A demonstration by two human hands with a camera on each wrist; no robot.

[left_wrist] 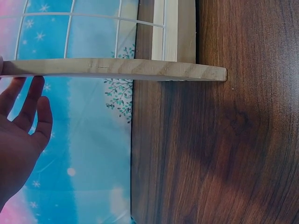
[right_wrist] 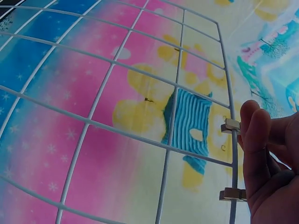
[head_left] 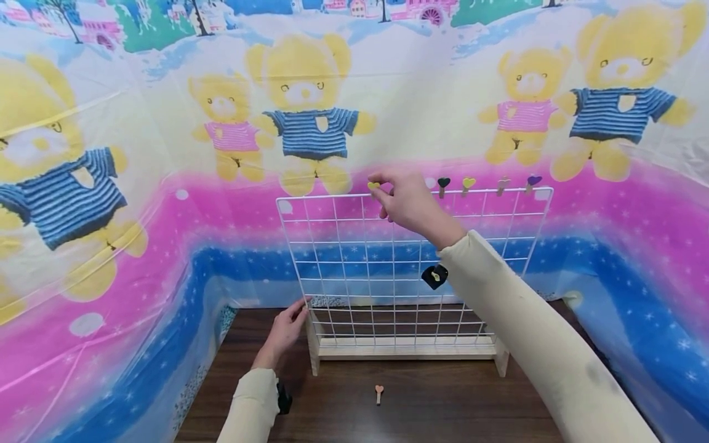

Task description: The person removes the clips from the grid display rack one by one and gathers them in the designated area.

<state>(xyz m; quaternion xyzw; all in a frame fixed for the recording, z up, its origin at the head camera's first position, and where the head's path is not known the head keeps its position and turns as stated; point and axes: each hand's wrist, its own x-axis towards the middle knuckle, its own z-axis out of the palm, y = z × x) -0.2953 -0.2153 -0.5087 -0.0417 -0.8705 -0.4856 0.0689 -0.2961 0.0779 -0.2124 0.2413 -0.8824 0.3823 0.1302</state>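
A white wire grid (head_left: 394, 261) stands upright in a wooden stand (head_left: 407, 353). At its top wire my right hand (head_left: 407, 200) pinches a small clothespin (head_left: 373, 185) with a yellow heart. In the right wrist view this clothespin (right_wrist: 231, 126) sits across the wire by the fingertips, and a second wooden clothespin (right_wrist: 233, 194) is on the wire beside the hand. My left hand (head_left: 287, 329) holds the left side of the stand; in the left wrist view its fingers touch the wooden side piece (left_wrist: 140, 69), with a fingertip at the piece's other side, partly cut off.
Farther right on the top wire are clothespins with a black heart (head_left: 444, 183), a yellow heart (head_left: 468, 183), a pale heart (head_left: 503, 183) and a purple heart (head_left: 534, 180). An orange-pink heart clothespin (head_left: 379, 394) lies on the dark wooden table (head_left: 443, 406). Bear-printed cloth (head_left: 421, 111) hangs behind.
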